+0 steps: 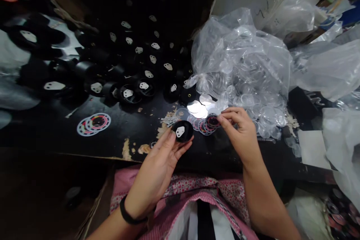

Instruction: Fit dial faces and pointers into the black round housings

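Observation:
My left hand (165,150) is closed around a round black housing (183,131) with a white plate inside, its open face turned up. To the right, my right hand (237,127) pinches a printed dial disc (213,120) by its edge between thumb and fingertips. Just under that disc, several more printed dial discs (204,127) overlap on the black table. Blank silvery discs (197,108) lie right behind them. A small heap of tiny metal pieces (169,120) sits beyond the housing.
Many black housings (128,93) with white plates fill the back left of the table. Two or more printed discs (94,123) lie at left. A plastic bag (242,56) spills clear round covers (264,114) at right. A white card (314,149) lies near the right edge.

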{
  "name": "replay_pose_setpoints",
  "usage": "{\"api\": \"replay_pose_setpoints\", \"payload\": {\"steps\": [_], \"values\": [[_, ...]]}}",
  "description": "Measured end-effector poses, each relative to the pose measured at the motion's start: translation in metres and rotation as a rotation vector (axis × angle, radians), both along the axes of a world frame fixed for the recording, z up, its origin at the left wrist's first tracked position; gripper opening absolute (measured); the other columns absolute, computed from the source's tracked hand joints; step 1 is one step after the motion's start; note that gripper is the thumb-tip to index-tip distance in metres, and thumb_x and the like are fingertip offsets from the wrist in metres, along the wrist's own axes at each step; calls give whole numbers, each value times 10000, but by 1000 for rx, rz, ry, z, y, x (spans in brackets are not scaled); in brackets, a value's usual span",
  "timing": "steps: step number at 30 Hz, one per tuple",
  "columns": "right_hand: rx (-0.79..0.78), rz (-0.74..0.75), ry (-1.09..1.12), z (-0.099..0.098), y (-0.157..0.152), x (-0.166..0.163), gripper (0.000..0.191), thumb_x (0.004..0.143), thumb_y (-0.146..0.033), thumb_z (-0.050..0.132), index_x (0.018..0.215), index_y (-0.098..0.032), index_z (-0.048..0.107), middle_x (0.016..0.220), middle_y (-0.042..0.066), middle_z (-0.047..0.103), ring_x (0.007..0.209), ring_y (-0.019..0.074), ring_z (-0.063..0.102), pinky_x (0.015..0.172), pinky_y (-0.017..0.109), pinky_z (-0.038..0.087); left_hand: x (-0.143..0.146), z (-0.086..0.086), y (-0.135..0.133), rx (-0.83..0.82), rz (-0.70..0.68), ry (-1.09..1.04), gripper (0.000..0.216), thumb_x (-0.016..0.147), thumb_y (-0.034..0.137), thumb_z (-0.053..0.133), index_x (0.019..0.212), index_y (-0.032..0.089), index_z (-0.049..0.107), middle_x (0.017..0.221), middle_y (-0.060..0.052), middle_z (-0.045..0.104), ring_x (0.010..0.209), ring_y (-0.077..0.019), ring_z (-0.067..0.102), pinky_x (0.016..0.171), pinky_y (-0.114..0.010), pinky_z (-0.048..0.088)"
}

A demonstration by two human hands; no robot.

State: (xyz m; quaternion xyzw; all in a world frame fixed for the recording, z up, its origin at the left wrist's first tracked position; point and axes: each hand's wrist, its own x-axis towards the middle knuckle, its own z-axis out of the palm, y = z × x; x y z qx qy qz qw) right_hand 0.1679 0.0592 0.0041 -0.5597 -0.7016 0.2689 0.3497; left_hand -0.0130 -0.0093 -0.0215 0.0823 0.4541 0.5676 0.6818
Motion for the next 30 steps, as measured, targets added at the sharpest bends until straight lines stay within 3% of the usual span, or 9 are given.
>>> {"api": "replay_pose_setpoints", "payload": {"steps": [4,9,16,20,23,26,30], "values": [[-116,215,92,15,-14,-28,79,910,-216,641,836,-212,669,852,7,660,842,152,614,797,290,483,4,-3,-4,5,-34,69,312,842,423,709,1113,272,736,1274,-48,696,1180,-257,645,977,-376,555],[-334,139,175,10,-18,-47,63,892,-235,643,849,-206,607,777,-19,635,696,124,582,650,259,455,3,-14,-11,54,-112,208,378,860,436,685,1220,321,697,1426,-18,596,1338,-284,517,1025,-370,521],[-365,116,60,5,-18,-40,214,827,-298,706,795,-209,514,723,-43,536,639,113,488,585,249,382,0,-19,-13,106,-184,131,338,872,364,691,1209,331,692,1369,-2,637,1247,-233,594,1024,-336,515],[-410,263,86,-1,-15,-42,92,907,-280,602,952,-202,578,863,-1,637,736,134,574,664,261,443,-11,-23,-17,43,-177,154,334,822,336,747,1148,271,711,1226,-34,707,1088,-222,678,932,-317,570],[-288,372,-193,-8,-3,-49,170,975,-235,500,937,-173,653,950,64,708,908,201,625,818,339,437,-25,-21,-18,-11,-29,200,270,786,326,781,1036,240,728,1070,-25,744,962,-188,705,855,-279,592],[-160,359,-572,-13,8,-59,222,988,-219,484,1030,-162,694,1002,102,726,978,266,623,839,398,384,-35,-18,-16,-46,83,210,257,733,293,822,955,200,733,1015,-30,746,894,-164,704,816,-251,596],[-63,337,-682,-14,13,-71,244,997,-227,469,1146,-216,662,1062,59,719,1006,258,616,812,383,364,-39,-19,-14,-12,114,175,252,758,271,799,980,176,729,1039,-62,746,898,-172,713,836,-262,596]]}}
